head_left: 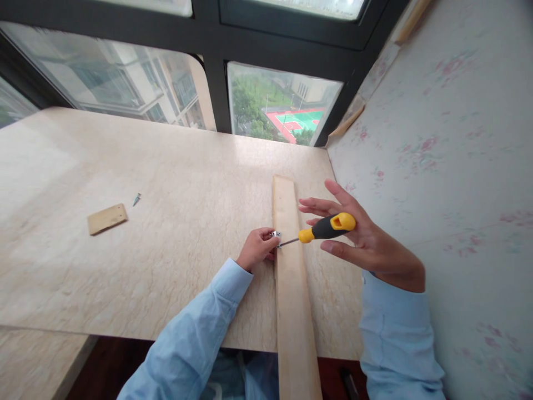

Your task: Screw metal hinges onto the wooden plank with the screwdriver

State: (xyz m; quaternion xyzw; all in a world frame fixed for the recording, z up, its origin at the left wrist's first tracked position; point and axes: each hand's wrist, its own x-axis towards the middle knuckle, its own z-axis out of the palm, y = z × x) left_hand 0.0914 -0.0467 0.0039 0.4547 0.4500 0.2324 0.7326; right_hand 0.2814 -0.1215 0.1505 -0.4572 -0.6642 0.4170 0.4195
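A long pale wooden plank [291, 278] lies on the counter and juts past its front edge. At the plank's left edge my left hand [259, 248] is closed, pinching a small shiny metal piece [275, 234], perhaps a bracket; the fingers partly hide it. A screwdriver [327, 228] with a yellow and black handle slants over the plank, its tip at the metal piece. Around the handle, my right hand [353, 236] has its fingers spread and stretched out, with the handle in front of the palm. Whether the palm touches the handle I cannot tell.
On the left of the marbled counter [166, 278] lie a small wooden block [107, 219] with holes and a loose screw [137, 199]. A dark-framed window [287, 105] borders the back. The flowered wall [458, 183] rises close on the right.
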